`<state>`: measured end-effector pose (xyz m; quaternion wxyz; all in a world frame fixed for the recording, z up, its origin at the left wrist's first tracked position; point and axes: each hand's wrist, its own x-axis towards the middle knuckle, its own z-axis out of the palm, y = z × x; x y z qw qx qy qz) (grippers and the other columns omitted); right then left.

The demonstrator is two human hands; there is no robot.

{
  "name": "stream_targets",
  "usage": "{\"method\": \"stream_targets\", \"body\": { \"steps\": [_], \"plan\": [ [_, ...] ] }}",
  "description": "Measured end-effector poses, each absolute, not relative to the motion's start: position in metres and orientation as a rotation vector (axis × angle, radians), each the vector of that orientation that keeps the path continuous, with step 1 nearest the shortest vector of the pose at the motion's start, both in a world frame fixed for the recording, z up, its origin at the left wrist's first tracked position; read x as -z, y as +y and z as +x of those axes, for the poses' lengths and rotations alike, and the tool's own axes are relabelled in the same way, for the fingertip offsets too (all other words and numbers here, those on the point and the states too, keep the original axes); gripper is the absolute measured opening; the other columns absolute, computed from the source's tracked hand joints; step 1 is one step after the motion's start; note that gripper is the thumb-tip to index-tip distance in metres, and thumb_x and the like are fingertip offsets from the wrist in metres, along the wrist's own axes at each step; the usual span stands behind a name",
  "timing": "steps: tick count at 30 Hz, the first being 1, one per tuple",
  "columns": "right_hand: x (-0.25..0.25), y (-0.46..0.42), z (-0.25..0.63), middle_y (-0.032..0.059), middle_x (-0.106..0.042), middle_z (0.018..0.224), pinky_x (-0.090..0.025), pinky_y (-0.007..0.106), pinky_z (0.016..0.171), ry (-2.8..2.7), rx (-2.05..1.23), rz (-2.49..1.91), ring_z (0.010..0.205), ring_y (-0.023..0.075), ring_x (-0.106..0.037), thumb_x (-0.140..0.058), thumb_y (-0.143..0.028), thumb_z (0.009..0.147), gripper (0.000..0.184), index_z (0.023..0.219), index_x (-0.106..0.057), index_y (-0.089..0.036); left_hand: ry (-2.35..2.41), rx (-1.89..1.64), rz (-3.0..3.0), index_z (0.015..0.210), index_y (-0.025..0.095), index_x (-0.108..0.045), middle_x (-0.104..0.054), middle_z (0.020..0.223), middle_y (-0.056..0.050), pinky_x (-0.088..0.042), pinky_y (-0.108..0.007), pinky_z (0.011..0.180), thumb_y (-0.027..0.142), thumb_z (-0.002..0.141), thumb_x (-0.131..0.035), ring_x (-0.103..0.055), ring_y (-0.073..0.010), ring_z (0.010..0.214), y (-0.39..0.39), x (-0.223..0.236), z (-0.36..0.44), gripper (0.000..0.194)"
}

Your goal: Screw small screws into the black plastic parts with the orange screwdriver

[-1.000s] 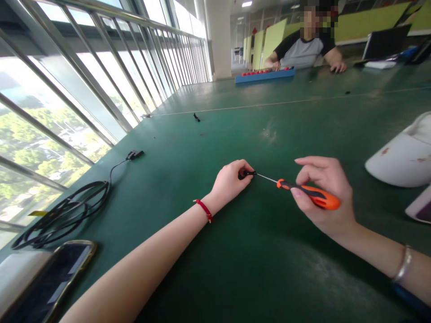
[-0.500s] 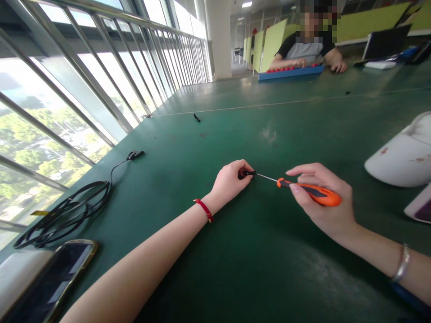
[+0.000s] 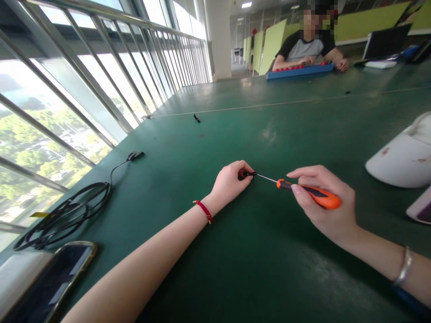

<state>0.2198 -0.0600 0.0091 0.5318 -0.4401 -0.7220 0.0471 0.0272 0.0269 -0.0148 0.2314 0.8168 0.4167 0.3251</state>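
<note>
Near the middle of the green table, my left hand pinches a small black part between thumb and fingers. Most of that part is covered by the fingers, so its kind does not show. My right hand grips an orange and black screwdriver by its handle, index finger stretched above it. The thin metal shaft points left, its tip meeting the black part at my left fingertips.
A coiled black cable and a phone lie at the left. White containers stand at the right. Another small black piece lies farther back. Across the table a person sits behind a blue tray with red pieces.
My right fingers have shifted slightly around the screwdriver handle, while my left hand stays in place. Across the table, the blue tray has moved to the right.
</note>
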Motion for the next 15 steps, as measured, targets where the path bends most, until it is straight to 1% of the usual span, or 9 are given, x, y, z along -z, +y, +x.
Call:
{"method": "stream_targets", "body": {
  "steps": [3, 5, 7, 9, 11, 12, 13, 15],
  "plan": [
    [-0.0060, -0.0566, 0.2202, 0.0012, -0.056, 0.079, -0.049, 0.029, 0.062, -1.642, -0.080, -0.979, 0.066, 0.0135, -0.057, -0.061, -0.016, 0.074, 0.029, 0.101, -0.056, -0.023, 1.150, -0.888, 2.249, 0.086, 0.018, -0.063, -0.066, 0.085, -0.001, -0.049, -0.026, 0.069, 0.020, 0.078, -0.057, -0.058, -0.0129, 0.074, 0.0266, 0.0139, 0.0273, 0.010],
    [-0.0035, -0.0529, 0.2221, 0.0030, -0.055, 0.087, -0.050, 0.032, 0.067, -1.599, -0.113, -0.925, 0.074, 0.0155, -0.057, -0.062, -0.015, 0.072, 0.039, 0.109, -0.053, -0.023, 1.153, -0.882, 2.250, 0.086, 0.018, -0.063, -0.066, 0.086, -0.001, -0.049, -0.026, 0.070, 0.019, 0.078, -0.056, -0.058, -0.0129, 0.075, 0.0265, 0.0133, 0.0272, 0.011],
    [-0.0030, -0.0513, 0.2239, 0.0026, -0.054, 0.085, -0.049, 0.031, 0.064, -1.609, -0.168, -0.911, 0.073, 0.0156, -0.056, -0.061, -0.016, 0.071, 0.044, 0.113, -0.051, -0.023, 1.154, -0.879, 2.248, 0.086, 0.018, -0.063, -0.066, 0.086, -0.001, -0.049, -0.026, 0.070, 0.019, 0.078, -0.057, -0.058, -0.0130, 0.075, 0.0267, 0.0132, 0.0272, 0.011],
    [-0.0049, -0.0530, 0.2243, -0.0003, -0.054, 0.072, -0.046, 0.030, 0.058, -1.669, -0.167, -0.963, 0.063, 0.0141, -0.054, -0.060, -0.018, 0.073, 0.034, 0.107, -0.054, -0.023, 1.156, -0.877, 2.245, 0.086, 0.018, -0.063, -0.066, 0.086, -0.001, -0.049, -0.026, 0.069, 0.020, 0.078, -0.057, -0.058, -0.0131, 0.075, 0.0270, 0.0136, 0.0271, 0.011],
    [-0.0077, -0.0565, 0.2231, -0.0031, -0.053, 0.059, -0.044, 0.029, 0.056, -1.741, -0.113, -1.023, 0.054, 0.0121, -0.052, -0.057, -0.020, 0.077, 0.017, 0.093, -0.057, -0.023, 1.154, -0.876, 2.244, 0.087, 0.018, -0.063, -0.066, 0.086, -0.001, -0.050, -0.026, 0.069, 0.021, 0.079, -0.057, -0.058, -0.0131, 0.075, 0.0272, 0.0142, 0.0269, 0.011],
    [-0.0088, -0.0580, 0.2222, -0.0037, -0.053, 0.056, -0.044, 0.029, 0.056, -1.762, -0.084, -1.041, 0.051, 0.0113, -0.051, -0.056, -0.021, 0.078, 0.010, 0.088, -0.058, -0.023, 1.151, -0.877, 2.244, 0.087, 0.018, -0.063, -0.066, 0.086, -0.001, -0.050, -0.026, 0.070, 0.021, 0.079, -0.056, -0.058, -0.0131, 0.075, 0.0272, 0.0145, 0.0268, 0.011],
    [-0.0093, -0.0589, 0.2213, -0.0034, -0.054, 0.057, -0.044, 0.028, 0.056, -1.765, -0.063, -1.047, 0.051, 0.0110, -0.052, -0.056, -0.020, 0.078, 0.008, 0.085, -0.058, -0.022, 1.149, -0.881, 2.244, 0.087, 0.018, -0.063, -0.066, 0.086, -0.001, -0.050, -0.026, 0.070, 0.021, 0.079, -0.056, -0.058, -0.0130, 0.075, 0.0272, 0.0146, 0.0268, 0.011],
    [-0.0083, -0.0586, 0.2204, -0.0008, -0.058, 0.069, -0.046, 0.029, 0.059, -1.709, -0.043, -1.017, 0.059, 0.0121, -0.055, -0.058, -0.019, 0.076, 0.015, 0.091, -0.058, -0.022, 1.146, -0.882, 2.244, 0.087, 0.018, -0.063, -0.066, 0.086, -0.001, -0.050, -0.026, 0.070, 0.020, 0.079, -0.056, -0.058, -0.0130, 0.075, 0.0271, 0.0144, 0.0267, 0.011]
  ]
}}
